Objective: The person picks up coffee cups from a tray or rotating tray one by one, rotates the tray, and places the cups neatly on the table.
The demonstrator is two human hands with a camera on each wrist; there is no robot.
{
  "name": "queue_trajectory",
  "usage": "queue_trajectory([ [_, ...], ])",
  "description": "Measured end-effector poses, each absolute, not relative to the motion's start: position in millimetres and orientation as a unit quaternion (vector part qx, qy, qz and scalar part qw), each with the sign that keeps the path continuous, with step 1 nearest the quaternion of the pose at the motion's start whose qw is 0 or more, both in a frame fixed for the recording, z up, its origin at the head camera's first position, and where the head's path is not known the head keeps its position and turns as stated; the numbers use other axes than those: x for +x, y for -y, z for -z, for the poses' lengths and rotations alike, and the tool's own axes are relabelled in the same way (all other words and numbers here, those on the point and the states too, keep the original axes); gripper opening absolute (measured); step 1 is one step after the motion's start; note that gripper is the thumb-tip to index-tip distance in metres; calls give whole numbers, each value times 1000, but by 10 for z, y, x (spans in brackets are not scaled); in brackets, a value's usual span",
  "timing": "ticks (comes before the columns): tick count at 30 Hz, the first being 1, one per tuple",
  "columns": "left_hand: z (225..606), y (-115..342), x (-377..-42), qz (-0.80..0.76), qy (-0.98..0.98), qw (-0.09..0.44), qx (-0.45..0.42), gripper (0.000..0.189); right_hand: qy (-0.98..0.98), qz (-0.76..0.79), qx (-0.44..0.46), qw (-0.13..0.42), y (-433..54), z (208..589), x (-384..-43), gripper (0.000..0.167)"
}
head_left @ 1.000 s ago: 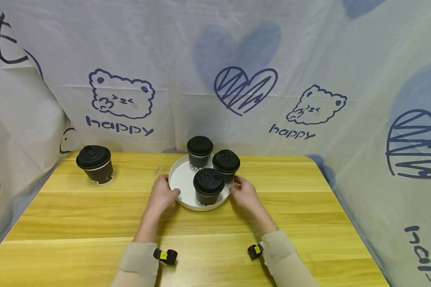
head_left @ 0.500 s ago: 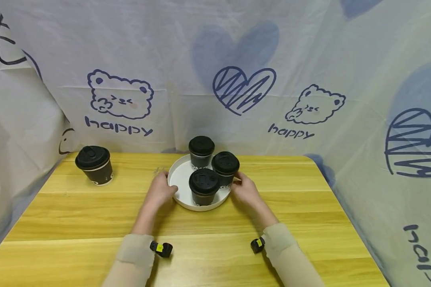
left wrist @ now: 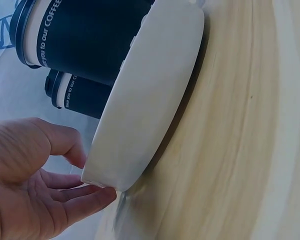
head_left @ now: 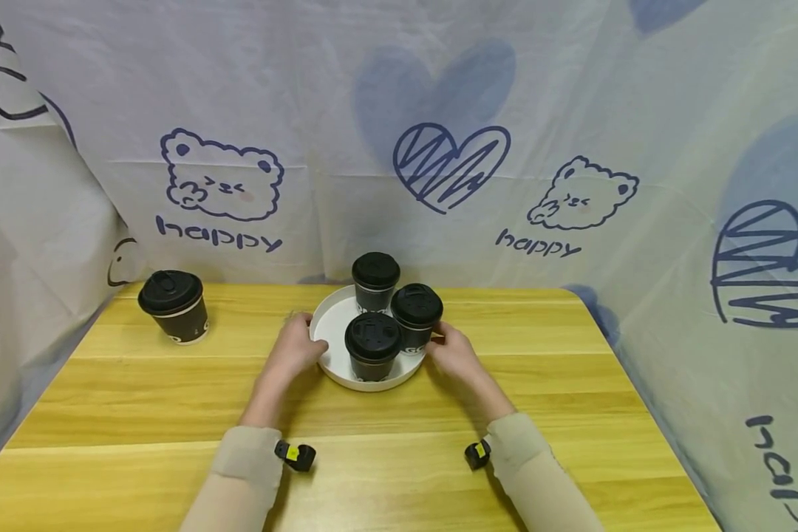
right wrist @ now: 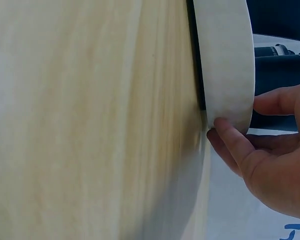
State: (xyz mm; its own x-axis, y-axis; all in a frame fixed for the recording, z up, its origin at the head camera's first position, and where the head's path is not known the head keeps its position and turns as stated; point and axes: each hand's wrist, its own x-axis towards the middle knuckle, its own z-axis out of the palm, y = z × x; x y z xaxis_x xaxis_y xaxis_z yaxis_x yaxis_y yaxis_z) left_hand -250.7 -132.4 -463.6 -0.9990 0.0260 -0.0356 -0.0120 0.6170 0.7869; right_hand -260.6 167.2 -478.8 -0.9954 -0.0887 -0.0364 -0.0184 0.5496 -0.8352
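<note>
A round white tray [head_left: 333, 335] with a low wall carries three black lidded paper coffee cups: one at the back [head_left: 374, 284], one at the right [head_left: 416, 319] and one at the front [head_left: 372, 347]. My left hand [head_left: 295, 346] pinches the tray's left rim; in the left wrist view the thumb is over the edge and the fingers are against the outer wall and underside. On the opposite side my right hand [head_left: 454, 352] grips the rim likewise, its thumb beside the right cup in the right wrist view. All three cups stand upright.
Another black lidded coffee cup [head_left: 174, 307] stands alone at the table's back left. Behind the wooden table [head_left: 539, 414] and along its sides hangs a white cloth [head_left: 346, 199] with blue drawings, close to the tray's far side.
The tray has turned a little clockwise as seen from above: its front cup shifted left, the back cup slightly right, the right cup slightly nearer. My left hand moved slightly left and away.
</note>
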Motion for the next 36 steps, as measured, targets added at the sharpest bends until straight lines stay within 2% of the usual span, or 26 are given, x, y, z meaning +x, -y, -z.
queue_trajectory([
  [24, 4702, 1245, -2324, -477, -879, -7, -21, 63, -882, 468, -35, 41, -1615, 4750, -2438, 56],
  [36, 4704, 1288, -2349, -475, -880, 6, -13, 65, -876, 482, -30, 16, -1683, 4802, -2522, 46],
])
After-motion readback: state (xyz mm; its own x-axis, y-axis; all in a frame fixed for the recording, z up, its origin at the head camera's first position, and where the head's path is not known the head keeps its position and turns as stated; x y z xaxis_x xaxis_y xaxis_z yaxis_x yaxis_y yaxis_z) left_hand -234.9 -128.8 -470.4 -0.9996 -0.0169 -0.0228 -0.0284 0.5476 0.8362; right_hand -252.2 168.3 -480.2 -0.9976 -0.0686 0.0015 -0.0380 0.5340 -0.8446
